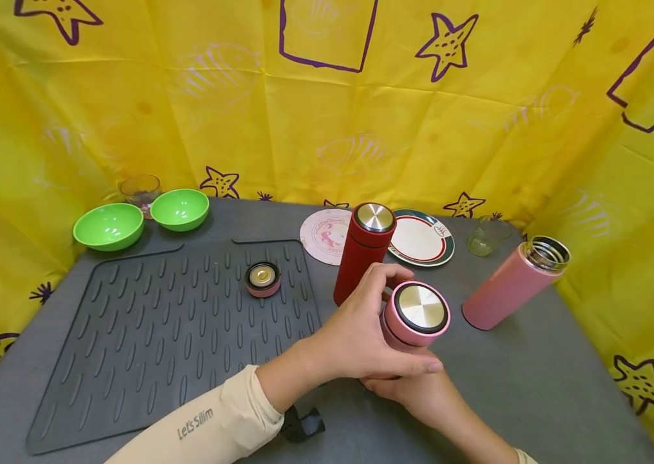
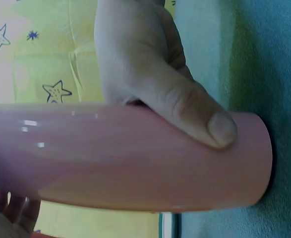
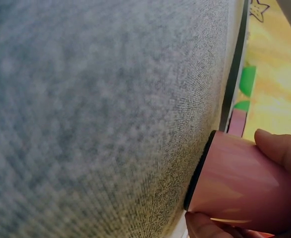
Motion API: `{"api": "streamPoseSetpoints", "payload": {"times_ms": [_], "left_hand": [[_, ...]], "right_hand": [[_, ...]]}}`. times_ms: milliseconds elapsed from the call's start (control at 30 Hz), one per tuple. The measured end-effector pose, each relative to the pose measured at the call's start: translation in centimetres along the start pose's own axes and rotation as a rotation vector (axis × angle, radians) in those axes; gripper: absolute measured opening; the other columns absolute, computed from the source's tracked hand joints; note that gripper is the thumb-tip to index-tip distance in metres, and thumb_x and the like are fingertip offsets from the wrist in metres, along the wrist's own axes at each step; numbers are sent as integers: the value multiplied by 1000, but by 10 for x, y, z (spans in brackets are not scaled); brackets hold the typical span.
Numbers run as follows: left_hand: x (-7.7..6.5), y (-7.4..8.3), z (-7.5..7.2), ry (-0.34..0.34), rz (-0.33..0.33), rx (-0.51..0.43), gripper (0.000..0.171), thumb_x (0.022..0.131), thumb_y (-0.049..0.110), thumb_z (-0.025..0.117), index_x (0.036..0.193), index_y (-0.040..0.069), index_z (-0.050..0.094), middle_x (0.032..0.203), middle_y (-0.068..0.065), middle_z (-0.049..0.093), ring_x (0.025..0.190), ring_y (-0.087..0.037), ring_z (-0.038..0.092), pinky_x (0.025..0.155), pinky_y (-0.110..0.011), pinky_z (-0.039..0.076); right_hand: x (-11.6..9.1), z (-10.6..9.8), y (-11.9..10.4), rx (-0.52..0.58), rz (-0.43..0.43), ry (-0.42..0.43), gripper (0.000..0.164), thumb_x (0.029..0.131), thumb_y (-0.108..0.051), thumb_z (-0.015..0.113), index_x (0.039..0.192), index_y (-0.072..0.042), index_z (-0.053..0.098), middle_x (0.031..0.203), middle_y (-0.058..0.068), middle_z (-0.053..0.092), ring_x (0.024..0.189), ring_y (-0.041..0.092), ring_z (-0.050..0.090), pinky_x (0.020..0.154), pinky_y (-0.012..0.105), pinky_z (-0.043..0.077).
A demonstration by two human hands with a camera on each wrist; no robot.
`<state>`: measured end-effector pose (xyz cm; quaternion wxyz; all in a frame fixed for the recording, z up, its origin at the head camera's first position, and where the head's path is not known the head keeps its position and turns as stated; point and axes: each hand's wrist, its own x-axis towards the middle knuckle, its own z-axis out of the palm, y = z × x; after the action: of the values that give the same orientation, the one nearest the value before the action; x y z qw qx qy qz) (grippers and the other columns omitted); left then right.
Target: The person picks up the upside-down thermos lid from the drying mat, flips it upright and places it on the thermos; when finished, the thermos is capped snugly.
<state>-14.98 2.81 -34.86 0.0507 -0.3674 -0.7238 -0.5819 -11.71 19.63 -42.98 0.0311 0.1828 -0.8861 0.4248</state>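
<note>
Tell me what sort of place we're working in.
Probably a staged tabletop corner rather than a working kitchen: a yellow starfish-print curtain hangs behind and beside the gray table, on which a ribbed drying mat lies.

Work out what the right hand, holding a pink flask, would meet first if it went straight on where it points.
From the right hand, most likely the grey mat, ahead and to its left. The left hand crosses that line, seemingly higher, though depth is unclear.

Held flask (image 1: 420, 310), gap, then open flask (image 1: 505, 288)
</note>
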Motion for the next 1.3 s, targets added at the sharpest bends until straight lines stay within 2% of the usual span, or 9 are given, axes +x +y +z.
{"api": "streamPoseSetpoints", "payload": {"times_ms": [100,200,433,567,733,867,1100,1200,1300], "left_hand": [[0,2,3,37,-24,16,81,66,32,91,126,17,38,121,6,45,113,-5,46,91,-24,46],[0,0,3,36,-11,17,73,69,25,88,125,15,42,118,6,49,109,-6,48,88,-24,47],[-1,-6,-6,-34,42,21,69,72,21,81,133,17,49,120,9,55,110,-7,47,88,-26,48],[-1,-4,-7,-53,8,-10,80,71,25,85,139,21,41,127,9,49,112,-8,46,90,-27,47],[-1,0,-2,22,-53,-47,85,66,28,92,131,22,38,124,8,45,113,-7,46,90,-27,46],[-1,-2,-1,62,-14,-47,74,68,20,90,126,17,45,119,8,51,108,-8,50,89,-28,47],[-3,-5,-6,-35,-7,-107,76,74,18,80,140,19,41,126,8,54,113,-8,51,93,-31,46],[-3,-6,-5,-45,5,-119,82,74,19,79,143,19,35,130,6,52,117,-9,49,96,-31,44],[-2,-4,-1,-1,15,-80,86,70,23,87,139,18,36,130,6,49,118,-9,47,95,-29,43]], "right_hand": [[1,1,1,35,-22,13,55,64,-18,93,109,-15,60,96,-15,63,87,7,59,78,28,51],[1,1,1,120,27,1,61,63,-15,93,113,-16,58,101,-10,63,90,11,60,81,29,51],[0,3,-1,149,166,-63,42,65,-23,93,97,-15,67,85,-11,67,81,10,62,76,27,52],[1,4,0,111,122,-48,45,65,-22,93,101,-15,65,88,-12,66,83,9,61,76,28,51],[4,3,2,67,49,-16,50,66,-21,92,105,-16,63,94,-14,64,86,8,60,79,29,50],[4,1,1,113,78,-11,58,63,-17,93,111,-15,60,100,-10,64,91,10,60,83,29,50],[0,0,-2,104,181,-52,40,65,-22,93,96,-14,68,85,-12,67,80,9,62,74,28,52],[-1,0,-1,94,172,-56,39,66,-22,92,95,-13,68,83,-12,67,78,9,62,73,28,52],[-1,-1,0,84,135,-36,43,65,-21,92,99,-15,66,87,-13,66,82,9,61,75,28,51]]}}
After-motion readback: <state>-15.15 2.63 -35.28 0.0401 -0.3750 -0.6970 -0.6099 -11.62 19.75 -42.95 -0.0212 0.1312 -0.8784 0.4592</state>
